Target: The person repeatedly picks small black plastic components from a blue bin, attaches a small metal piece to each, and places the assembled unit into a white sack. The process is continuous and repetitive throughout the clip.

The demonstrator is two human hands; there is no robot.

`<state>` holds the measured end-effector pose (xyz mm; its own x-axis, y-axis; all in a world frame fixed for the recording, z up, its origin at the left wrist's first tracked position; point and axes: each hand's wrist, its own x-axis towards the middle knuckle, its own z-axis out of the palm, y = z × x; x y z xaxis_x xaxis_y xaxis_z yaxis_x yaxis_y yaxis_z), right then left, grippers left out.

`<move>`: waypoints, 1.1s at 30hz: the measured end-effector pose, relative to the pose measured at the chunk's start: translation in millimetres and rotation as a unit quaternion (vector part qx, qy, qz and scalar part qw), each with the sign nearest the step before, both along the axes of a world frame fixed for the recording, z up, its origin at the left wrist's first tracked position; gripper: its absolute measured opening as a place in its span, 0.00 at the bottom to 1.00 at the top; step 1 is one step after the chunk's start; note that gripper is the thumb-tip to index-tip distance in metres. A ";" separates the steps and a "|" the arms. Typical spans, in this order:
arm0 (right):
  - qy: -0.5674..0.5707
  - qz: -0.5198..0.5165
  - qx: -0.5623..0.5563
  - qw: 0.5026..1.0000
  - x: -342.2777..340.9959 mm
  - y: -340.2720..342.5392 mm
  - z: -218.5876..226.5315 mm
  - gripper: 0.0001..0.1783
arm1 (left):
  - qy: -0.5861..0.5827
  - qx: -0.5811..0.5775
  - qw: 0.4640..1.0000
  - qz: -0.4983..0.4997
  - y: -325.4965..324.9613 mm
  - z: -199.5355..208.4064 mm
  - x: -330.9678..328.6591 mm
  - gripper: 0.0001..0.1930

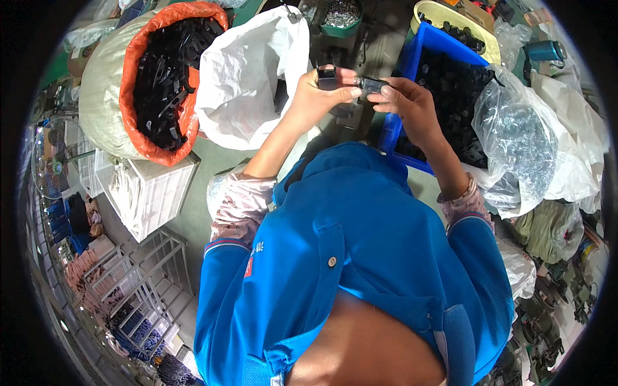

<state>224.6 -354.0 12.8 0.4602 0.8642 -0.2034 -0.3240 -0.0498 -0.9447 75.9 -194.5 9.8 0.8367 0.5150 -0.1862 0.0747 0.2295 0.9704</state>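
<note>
Mainly, blue shirt (386, 212): worn by the person, filling the space on the near side of the blue bin.
Cream sack: an orange-rimmed bulk (100, 90) well to the left of the blue bin, mouth open, with black plastic pieces (164, 83) inside.
Blue bin (391, 132): heaped with small black parts (444, 87).
White sack (235, 96): open, left of the blue bin, beside the cream one.
Clear plastic bag (518, 128): crumpled, along the right side of the blue bin.
White crate (161, 193): slatted, left of the blue bin and nearer the person.
Yellow tub (450, 10): just beyond the blue bin, with dark parts in it.
Right hand (418, 109): at the left edge of the blue bin, thumb and fingers pinched on a small dark part.
Left hand (315, 96): farther left of the blue bin, fingers curled around a black block; its fingertips reach the small dark part, though firm contact is hard to tell.
Green bowl (341, 31): beyond the hands, left of the blue bin, filled with small shiny pieces.
Black block (327, 78): against the left fingers, left of the blue bin.
Small dark part (372, 85): between both sets of fingertips, just left of the blue bin.
</note>
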 end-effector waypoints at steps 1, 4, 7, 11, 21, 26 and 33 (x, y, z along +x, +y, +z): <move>0.022 -0.003 -0.007 1.000 1.8 0.8 -2.4 0.16 | -0.023 -0.055 0.998 0.004 0.6 -2.3 0.5 0.19; 0.051 0.002 -0.006 0.999 14.4 -3.5 -6.1 0.18 | 0.012 -0.179 0.984 -0.023 10.6 -4.6 -5.5 0.23; 0.072 0.014 0.025 0.997 28.7 -5.3 -4.0 0.19 | -0.016 -0.243 0.969 -0.044 8.5 4.8 -9.0 0.22; 0.016 0.013 0.036 0.999 40.4 4.9 18.5 0.18 | -0.011 -0.141 0.984 -0.108 3.5 5.6 -9.7 0.19; -0.127 0.125 0.012 0.984 61.1 13.5 25.5 0.16 | 0.006 -0.102 0.977 -0.189 -4.8 10.9 -6.8 0.22; -0.159 0.159 -0.016 0.974 64.4 18.0 27.2 0.15 | -0.003 -0.122 0.974 -0.189 -9.0 12.6 -3.1 0.21; -0.129 0.153 -0.004 0.980 53.6 20.7 18.6 0.13 | 0.004 -0.103 0.979 -0.174 -9.9 10.5 7.5 0.18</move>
